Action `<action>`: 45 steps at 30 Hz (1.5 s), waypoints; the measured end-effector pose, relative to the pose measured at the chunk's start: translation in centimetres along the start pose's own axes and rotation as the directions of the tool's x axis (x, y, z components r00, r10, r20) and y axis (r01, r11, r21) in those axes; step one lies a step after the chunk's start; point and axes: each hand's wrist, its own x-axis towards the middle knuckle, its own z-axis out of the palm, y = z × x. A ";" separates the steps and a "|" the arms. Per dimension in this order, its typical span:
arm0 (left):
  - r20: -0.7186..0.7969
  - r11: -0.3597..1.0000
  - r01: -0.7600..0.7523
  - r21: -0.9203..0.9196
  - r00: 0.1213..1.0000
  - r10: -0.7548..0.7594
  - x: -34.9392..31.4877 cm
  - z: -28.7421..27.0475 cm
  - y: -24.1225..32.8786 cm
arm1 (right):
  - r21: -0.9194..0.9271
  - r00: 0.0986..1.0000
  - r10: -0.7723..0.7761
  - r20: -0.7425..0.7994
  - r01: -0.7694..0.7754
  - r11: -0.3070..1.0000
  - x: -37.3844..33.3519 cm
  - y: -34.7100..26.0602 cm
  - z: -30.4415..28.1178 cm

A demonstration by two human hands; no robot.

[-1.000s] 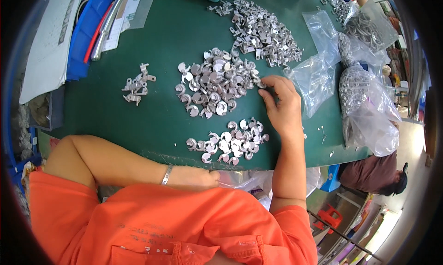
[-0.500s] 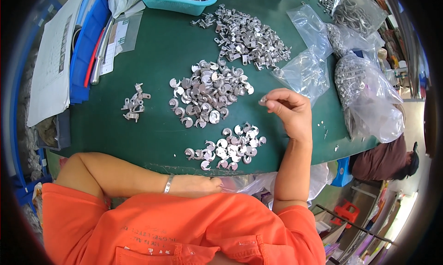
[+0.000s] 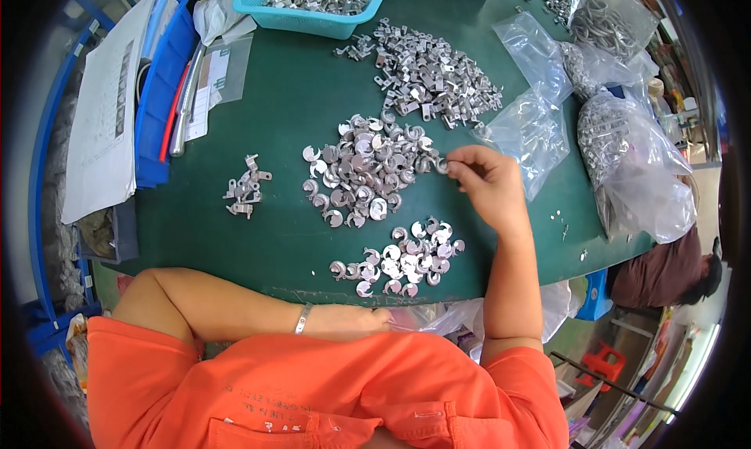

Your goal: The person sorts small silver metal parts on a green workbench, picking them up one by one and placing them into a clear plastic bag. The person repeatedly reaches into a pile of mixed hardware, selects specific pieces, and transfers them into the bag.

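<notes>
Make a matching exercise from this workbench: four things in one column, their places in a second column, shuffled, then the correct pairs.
Things
1. teal basket
2. right hand
3. small cluster of metal parts
4. left hand

Places
A. at the near table edge, against the orange shirt
B. at the far edge of the green table, holding metal pieces
C. alone, left of the middle pile
D. at the right edge of the middle pile of curved metal pieces

Pairs: 1-B, 2-D, 3-C, 4-A

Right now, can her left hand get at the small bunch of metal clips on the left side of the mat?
Probably yes. The left hand rests at the table's near edge, and open green mat lies between it and the small bunch of metal clips, with nothing in the way.
</notes>
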 end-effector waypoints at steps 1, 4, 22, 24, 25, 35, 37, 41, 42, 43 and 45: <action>-0.004 1.000 -0.019 -0.001 1.000 0.019 0.0 0.1 -0.2 | 0.167 0.998 0.045 0.038 -0.051 0.985 0.0 0.3 -0.5; -0.076 0.990 -0.135 0.046 0.988 0.138 -0.4 0.2 -0.3 | 0.312 0.993 0.070 0.100 -0.098 0.945 -0.4 0.2 -1.2; -0.122 0.944 -0.232 0.233 0.956 0.265 -0.2 1.0 -1.1 | -0.202 0.878 -0.473 0.067 0.476 0.856 -0.5 -0.8 1.4; -0.144 0.941 -0.243 0.235 0.949 0.281 -0.2 1.0 -1.2 | -0.019 0.943 -0.324 0.073 0.326 0.945 -0.7 -0.6 0.4; -0.153 0.934 -0.251 0.253 0.943 0.295 -0.2 1.1 -1.3 | 0.061 0.939 -0.269 0.212 0.262 0.963 -0.9 -0.5 -1.0; -0.153 0.895 -0.238 0.377 0.937 0.314 -0.1 1.1 -1.4 | -0.251 0.911 -0.407 0.067 0.410 0.877 -0.7 -0.8 0.6; -0.174 0.896 -0.264 0.356 0.924 0.341 -0.2 1.2 -1.4 | -0.087 0.951 -0.299 0.076 0.305 0.948 -0.7 0.1 -0.1; -0.163 0.876 -0.254 0.409 0.925 0.344 -0.1 1.4 -1.6 | 0.191 0.890 -0.286 0.355 0.231 0.954 -1.1 -0.2 -2.6; -0.146 0.879 -0.246 0.409 0.933 0.330 0.0 1.4 -1.7 | 0.116 0.885 -0.345 0.313 0.325 0.939 -0.7 -0.4 -2.0; -0.128 0.881 -0.238 0.408 0.941 0.314 0.1 1.6 -1.9 | 0.039 0.873 -0.404 0.274 0.410 0.911 -0.5 -0.4 -1.3; -0.116 0.904 -0.225 0.364 0.952 0.283 0.1 1.5 -1.8 | -0.148 0.901 -0.427 0.070 0.433 0.889 0.0 -1.1 1.1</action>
